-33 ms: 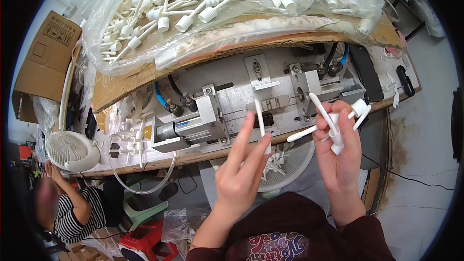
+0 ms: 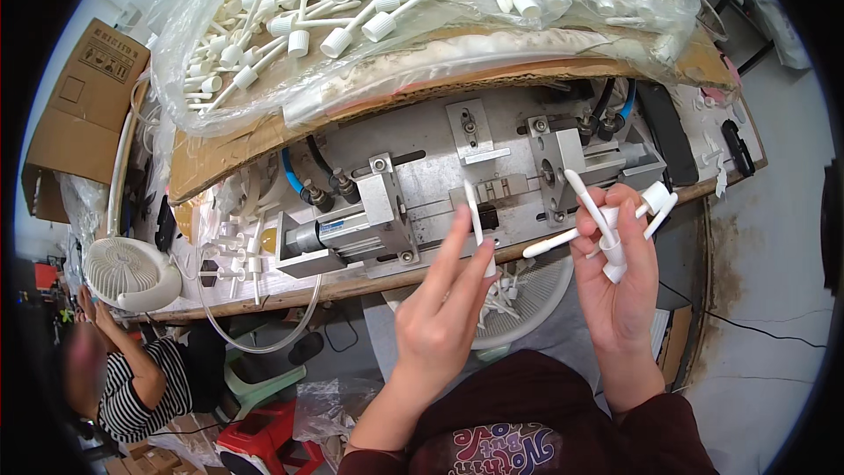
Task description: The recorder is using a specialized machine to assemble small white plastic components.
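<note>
My left hand (image 2: 432,325) pinches a slim white capped stick (image 2: 476,218) that points up and away. Its index finger is stretched out beside the stick's shaft. In my right hand (image 2: 621,299) is a bunch of several white capped sticks (image 2: 592,205), fanned out in different directions between the thumb and fingers. One of their caps (image 2: 655,197) shows above the fingertips, and another stick (image 2: 551,244) juts out to the left. Beyond my hands is a metal fixture, with a left cylinder block (image 2: 374,215), a right cylinder block (image 2: 560,158) and a small slotted holder (image 2: 501,186) between them.
A clear plastic bag (image 2: 607,13) full of white capped sticks lies on cardboard (image 2: 207,154) at the back. Below the bench edge is a white basket (image 2: 532,317) with more sticks. A white fan (image 2: 132,274) and loose parts (image 2: 233,251) are left. A person in stripes (image 2: 145,387) sits lower left.
My left index finger has shifted slightly right, closer to the stick's shaft. My right hand and its sticks look almost unmoved. The other person's hands have shifted slightly.
</note>
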Demonstrator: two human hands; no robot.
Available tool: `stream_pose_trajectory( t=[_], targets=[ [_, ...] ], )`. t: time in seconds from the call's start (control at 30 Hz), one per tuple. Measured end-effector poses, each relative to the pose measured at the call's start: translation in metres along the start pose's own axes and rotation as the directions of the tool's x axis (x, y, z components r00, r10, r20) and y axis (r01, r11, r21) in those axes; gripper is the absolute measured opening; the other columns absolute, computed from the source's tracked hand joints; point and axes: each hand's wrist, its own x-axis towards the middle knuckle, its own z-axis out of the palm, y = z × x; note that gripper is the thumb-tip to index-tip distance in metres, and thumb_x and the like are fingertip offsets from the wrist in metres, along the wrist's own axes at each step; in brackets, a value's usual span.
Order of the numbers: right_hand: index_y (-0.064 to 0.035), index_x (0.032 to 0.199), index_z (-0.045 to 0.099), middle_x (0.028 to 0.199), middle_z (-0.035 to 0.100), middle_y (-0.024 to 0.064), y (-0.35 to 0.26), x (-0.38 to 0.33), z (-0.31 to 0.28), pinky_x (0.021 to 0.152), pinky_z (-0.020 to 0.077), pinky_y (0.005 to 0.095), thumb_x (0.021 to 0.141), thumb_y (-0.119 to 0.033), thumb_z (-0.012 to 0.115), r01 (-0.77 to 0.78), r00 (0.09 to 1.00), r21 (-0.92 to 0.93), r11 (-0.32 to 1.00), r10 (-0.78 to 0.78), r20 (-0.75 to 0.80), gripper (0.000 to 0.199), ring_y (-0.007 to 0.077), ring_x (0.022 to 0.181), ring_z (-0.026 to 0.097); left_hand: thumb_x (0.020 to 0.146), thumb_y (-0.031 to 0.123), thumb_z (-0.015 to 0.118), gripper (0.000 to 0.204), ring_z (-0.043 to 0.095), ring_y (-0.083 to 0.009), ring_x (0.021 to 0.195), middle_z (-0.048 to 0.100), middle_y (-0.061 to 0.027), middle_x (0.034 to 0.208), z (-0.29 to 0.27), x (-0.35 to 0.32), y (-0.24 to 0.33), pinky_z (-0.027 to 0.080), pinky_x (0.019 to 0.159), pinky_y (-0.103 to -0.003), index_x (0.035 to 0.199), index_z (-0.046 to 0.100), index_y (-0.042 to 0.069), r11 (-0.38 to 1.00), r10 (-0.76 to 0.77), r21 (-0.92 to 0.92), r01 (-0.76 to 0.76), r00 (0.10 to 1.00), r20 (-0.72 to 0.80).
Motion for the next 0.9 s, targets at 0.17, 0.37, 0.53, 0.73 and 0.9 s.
stream_pose_trajectory(
  t=[0.17, 0.37, 0.53, 0.73, 0.9],
  targets=[
    [-0.0028, 0.116, 0.05, 0.111, 0.056, 0.0105, 0.0, -0.001, 0.004, 0.075, 0.0476, 0.0249, 0.107, -0.022, 0.049, 0.044, 0.999, -0.061, 0.997, -0.045, -0.009, 0.022, 0.0124, 0.09, 0.053, 0.072, 0.01, 0.082, 0.036, 0.067, -0.0177, 0.069, 0.072, -0.0073, 0.118, 0.001, 0.012, 0.0, 0.049, 0.059, -0.027, 0.107, 0.075, 0.004, 0.941, 0.153, 0.292, -0.171, 0.985, 0.086],
    [-0.0046, 0.116, 0.054, 0.114, 0.063, 0.0147, 0.001, 0.001, -0.002, 0.082, 0.0484, 0.0277, 0.106, -0.02, 0.049, 0.096, 0.995, -0.052, 0.994, -0.095, 0.026, 0.019, 0.0134, 0.091, 0.061, 0.073, 0.01, 0.082, 0.033, 0.066, -0.0156, 0.065, 0.073, -0.0067, 0.116, -0.002, 0.025, 0.0, 0.048, 0.058, -0.026, 0.105, 0.076, 0.004, 0.931, 0.145, 0.319, -0.178, 0.981, 0.126],
    [-0.004, 0.117, 0.053, 0.115, 0.063, 0.0152, 0.006, 0.001, -0.003, 0.082, 0.0488, 0.0272, 0.106, -0.02, 0.049, 0.127, 0.992, -0.073, 0.989, -0.126, 0.021, 0.02, 0.0133, 0.092, 0.062, 0.073, 0.011, 0.083, 0.035, 0.066, -0.0141, 0.065, 0.073, -0.0071, 0.114, -0.006, 0.025, 0.004, 0.049, 0.058, -0.026, 0.106, 0.075, 0.004, 0.927, 0.11, 0.34, -0.159, 0.981, 0.16],
    [-0.0037, 0.119, 0.052, 0.117, 0.062, 0.0172, 0.021, -0.007, 0.003, 0.08, 0.0504, 0.0272, 0.106, -0.019, 0.049, 0.186, 0.983, -0.166, 0.968, -0.184, 0.027, 0.02, 0.0139, 0.091, 0.063, 0.066, 0.01, 0.089, 0.047, 0.068, -0.0189, 0.073, 0.073, -0.011, 0.104, -0.008, 0.021, 0.024, 0.054, 0.062, -0.03, 0.11, 0.073, 0.003, 0.976, 0.184, -0.107, -0.191, 0.98, -0.074],
    [-0.0018, 0.12, 0.05, 0.127, 0.06, 0.0234, 0.032, -0.014, 0.013, 0.09, 0.0552, 0.036, 0.106, -0.019, 0.047, 0.143, 0.988, -0.188, 0.972, -0.128, 0.086, 0.023, 0.0258, 0.107, 0.067, 0.063, 0.009, 0.089, 0.048, 0.069, -0.0234, 0.083, 0.07, -0.0074, 0.097, -0.012, 0.028, 0.031, 0.055, 0.067, -0.033, 0.107, 0.073, 0.004, 0.973, 0.218, -0.078, -0.217, 0.976, 0.003]
  ],
)
